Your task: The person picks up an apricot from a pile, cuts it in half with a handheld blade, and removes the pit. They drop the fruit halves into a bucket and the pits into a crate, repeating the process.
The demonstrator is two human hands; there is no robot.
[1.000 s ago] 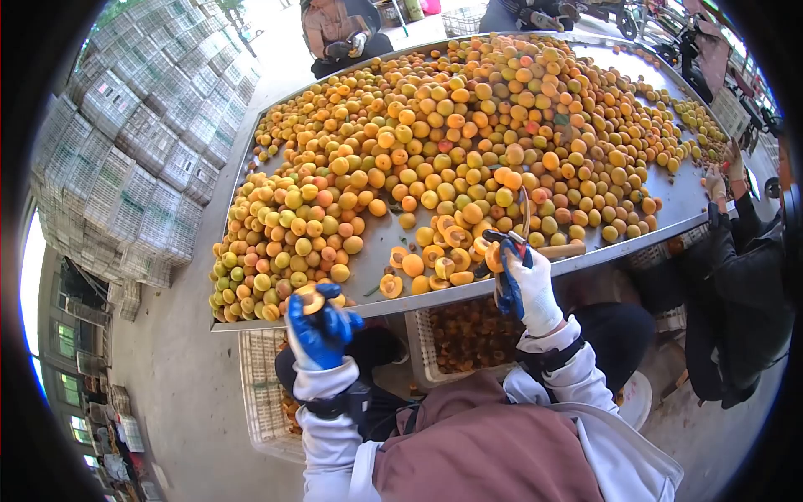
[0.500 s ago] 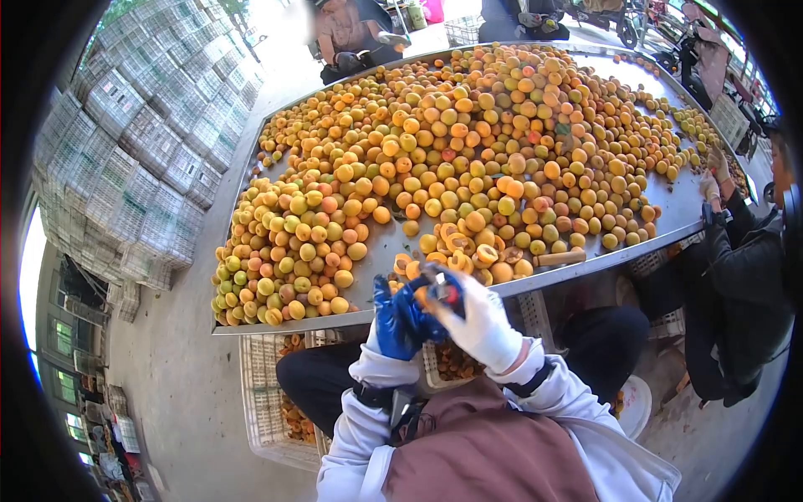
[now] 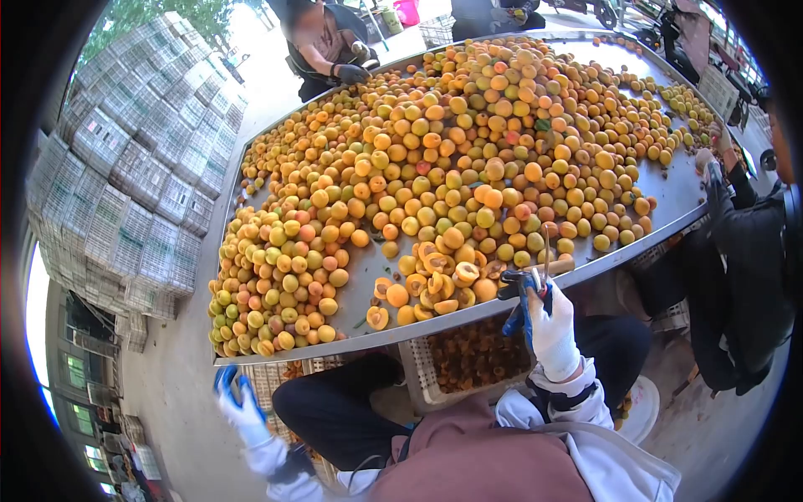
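My left hand (image 3: 243, 412), in a white glove with blue fingers, is off the table's front left corner, fingers apart and holding nothing. Beside it, a pale crate (image 3: 266, 383) stands partly under the table edge. My right hand (image 3: 552, 336), gloved the same way, is closed round a small hand tool (image 3: 545, 266) with a thin upright metal piece and dark parts; its exact kind I cannot tell. This hand is at the table's front edge. Just left of it lie halved apricots (image 3: 436, 283), some showing hollow centres. Whole apricots (image 3: 435, 167) are heaped across the metal table (image 3: 368, 328).
Below the table edge, a crate (image 3: 425, 368) holds dark orange-brown fruit pieces. A wooden handle (image 3: 559, 265) lies near the right hand. One person (image 3: 330, 50) works across the table, another (image 3: 740, 276) sits to the right. Stacked crates (image 3: 138, 167) rise at left.
My hands were together in front of the halved fruit. The left has moved down and left, its fingers opening; the right has moved right with the tool. The view has shifted slightly.
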